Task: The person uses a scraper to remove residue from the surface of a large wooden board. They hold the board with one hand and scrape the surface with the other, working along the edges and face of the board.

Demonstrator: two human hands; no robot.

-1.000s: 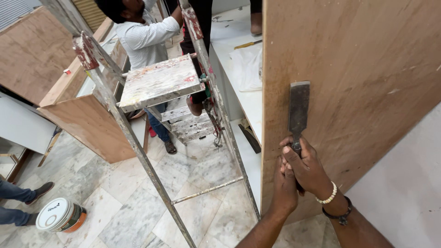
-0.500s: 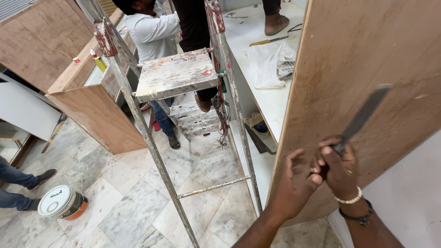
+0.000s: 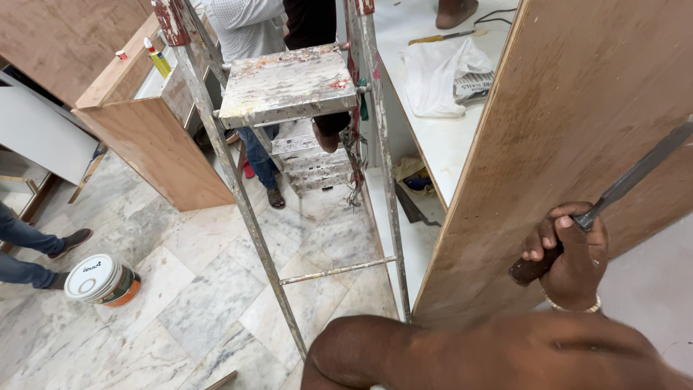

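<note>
My right hand, with a bead bracelet at the wrist, is shut around the dark wooden handle of a chisel. The steel blade slants up to the right and lies against the face of a large brown plywood board that stands on edge. A bare forearm, seemingly my left, crosses the bottom of the view. The hand of that arm is out of sight.
A paint-spattered stepladder stands just left of the board on the marble floor. Behind it stands a person. A white counter carries a white cloth. A plywood cabinet, a paint tub and another person's legs are at left.
The chisel has tilted from upright to slanting up right. My left hand has left the handle and gone out of view, and the forearm now crosses the bottom.
</note>
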